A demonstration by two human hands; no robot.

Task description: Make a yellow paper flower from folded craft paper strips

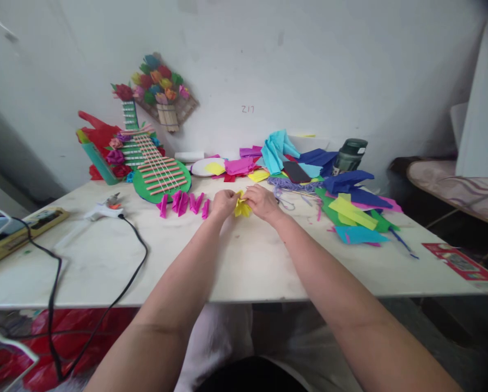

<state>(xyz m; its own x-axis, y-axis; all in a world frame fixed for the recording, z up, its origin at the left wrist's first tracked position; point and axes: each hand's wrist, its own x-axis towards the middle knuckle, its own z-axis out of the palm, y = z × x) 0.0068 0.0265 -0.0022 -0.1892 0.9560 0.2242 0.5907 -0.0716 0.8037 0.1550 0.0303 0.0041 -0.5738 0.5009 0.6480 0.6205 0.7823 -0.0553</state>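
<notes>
Between my two hands, just above the table, is a yellow paper flower (243,207) with pointed petals spreading downward. My left hand (225,203) pinches its left side with closed fingers. On the other side, the fingers of my right hand (262,202) are closed on its upper right edge. Left of my left hand, several folded magenta paper pieces (180,202) lie in a row, the nearest one close to my knuckles. Behind them rests a green guitar-shaped craft (162,182) with pink sticks and white strings.
A white glue gun (105,210) with a black cord lies left, near a yellow power strip (23,235). Coloured paper sheets (352,212), a phone (296,172), purple yarn (295,185) and a dark bottle (350,155) are at right and back. A paper bouquet (162,87) hangs on the wall.
</notes>
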